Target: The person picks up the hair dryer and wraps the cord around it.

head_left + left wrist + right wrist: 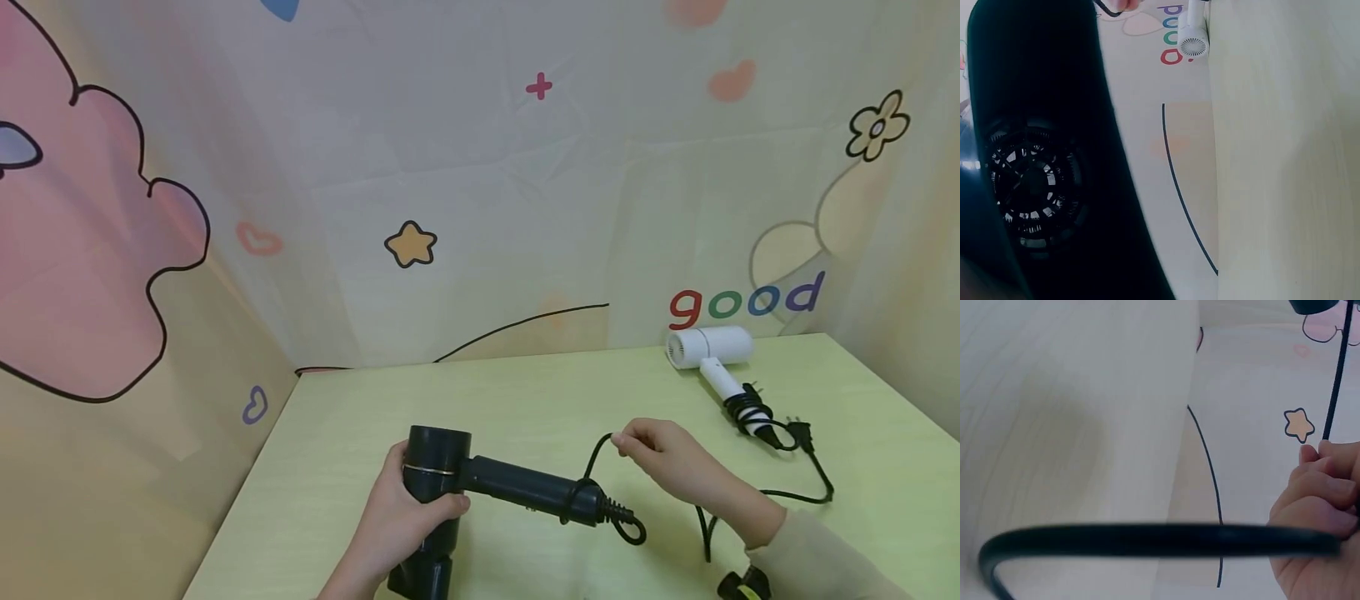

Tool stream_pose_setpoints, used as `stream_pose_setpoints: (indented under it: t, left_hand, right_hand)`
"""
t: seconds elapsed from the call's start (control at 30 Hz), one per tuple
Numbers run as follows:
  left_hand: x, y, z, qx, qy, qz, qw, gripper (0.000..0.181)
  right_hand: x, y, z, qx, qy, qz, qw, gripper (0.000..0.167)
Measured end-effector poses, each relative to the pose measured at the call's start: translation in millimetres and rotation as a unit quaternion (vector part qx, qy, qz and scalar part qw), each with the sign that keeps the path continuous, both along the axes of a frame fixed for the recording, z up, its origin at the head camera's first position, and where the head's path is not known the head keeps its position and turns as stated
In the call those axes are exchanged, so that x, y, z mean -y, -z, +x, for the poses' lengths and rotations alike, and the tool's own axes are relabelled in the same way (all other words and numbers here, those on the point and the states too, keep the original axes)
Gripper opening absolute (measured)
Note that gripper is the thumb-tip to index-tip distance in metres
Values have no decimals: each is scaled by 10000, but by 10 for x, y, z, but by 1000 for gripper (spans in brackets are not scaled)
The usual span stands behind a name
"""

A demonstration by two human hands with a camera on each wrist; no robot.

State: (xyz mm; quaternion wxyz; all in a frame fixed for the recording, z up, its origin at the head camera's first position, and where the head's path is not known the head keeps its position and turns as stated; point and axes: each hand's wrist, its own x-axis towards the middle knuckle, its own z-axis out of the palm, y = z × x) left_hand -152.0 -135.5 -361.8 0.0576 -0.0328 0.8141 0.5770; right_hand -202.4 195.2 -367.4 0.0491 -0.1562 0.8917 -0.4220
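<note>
My left hand (405,517) grips the barrel of a black hair dryer (525,485), thumb across its front, above the table. The dryer's handle points right, with some cord looped round its end. In the left wrist view the dryer's dark body (1060,75) fills the left side, its round vent grille showing. My right hand (667,458) pinches the black cord (597,452) just beyond the handle end. The right wrist view has that hand (1319,506) with curled fingers on the cord (1338,381), which runs up taut; another stretch crosses the foreground.
A white hair dryer (723,343) lies at the table's back right, black cord wound round its handle. A black plug (801,435) with trailing cord lies near it. A black and yellow object (746,583), partly cut off, is by the right sleeve. A printed curtain (480,167) hangs behind the table (330,417).
</note>
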Motion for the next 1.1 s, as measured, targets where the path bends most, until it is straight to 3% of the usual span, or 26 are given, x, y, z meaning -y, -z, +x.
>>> stream_pose_setpoints:
  t: [0.17,0.47,0.87,1.1]
  left_hand:
    - [12,-6,17,68,120,-58,9999,92]
    - [26,32,19,34,358,-176,9992,93]
    - [-26,61,65,-409,345,-798,9954,97]
    - [-79,72,73,-584,145,-1221,9907,99]
  right_hand:
    - [-34,-88,43,395,196,-497,9978,34]
    - [-61,-232,118,922,-3,-1582,9831,34]
    - [-33,-419,209,1390,-248,-2206,9651,24]
    - [-4,-481,285,1504,-429,-2324,9600,25]
